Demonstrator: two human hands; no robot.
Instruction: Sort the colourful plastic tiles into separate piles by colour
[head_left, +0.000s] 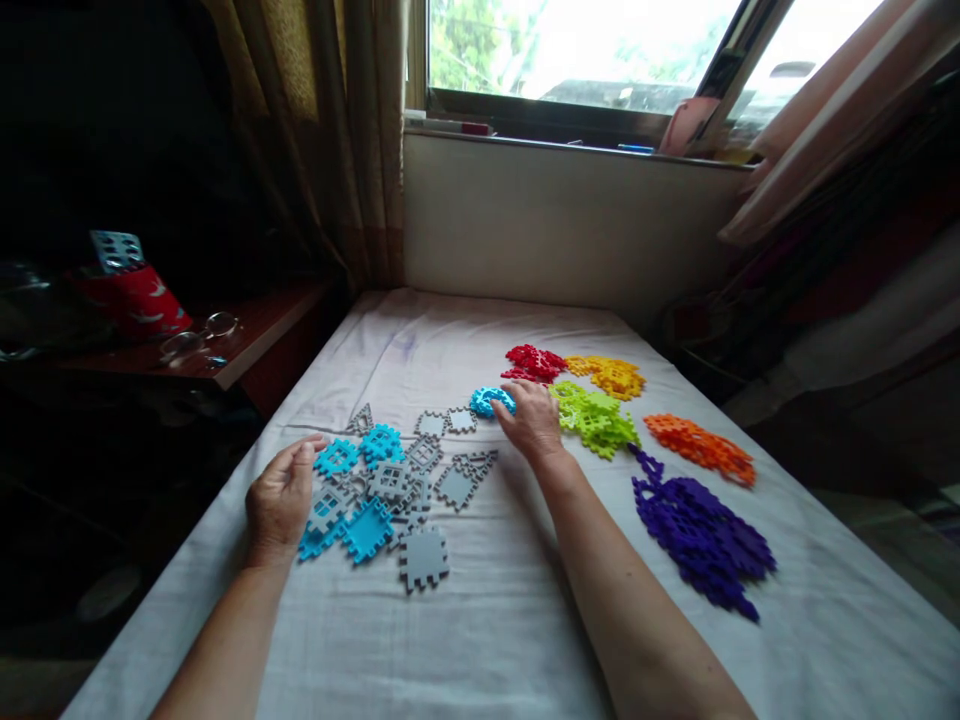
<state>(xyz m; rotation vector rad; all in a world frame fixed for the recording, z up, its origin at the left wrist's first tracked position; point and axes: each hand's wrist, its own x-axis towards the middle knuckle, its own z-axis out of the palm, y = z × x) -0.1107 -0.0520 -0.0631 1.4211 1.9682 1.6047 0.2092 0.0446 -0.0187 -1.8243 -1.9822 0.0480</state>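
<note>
My right hand (534, 418) is at a small stack of blue interlocking pieces (491, 402). Its thumb and fingers close on the stack's right edge. At the left, my left hand (279, 500) has curled fingers, its fingertips beside a blue square piece (336, 457). Whether anything is inside that hand is hidden. Between the hands lies a loose mix of grey and blue toothed pieces, among them a blue square panel (369, 530), a grey square panel (424, 558), a grey window piece (390, 481) and a grey triangle (361, 419).
Colour-sorted piles lie to the right: red (536, 362), yellow (611, 376), lime green (598, 418), orange (701, 447) and purple (701, 540). A white sheet (480, 650) covers the surface. Eyeglasses (199, 338) and a red container (142, 300) stand on a side table at left.
</note>
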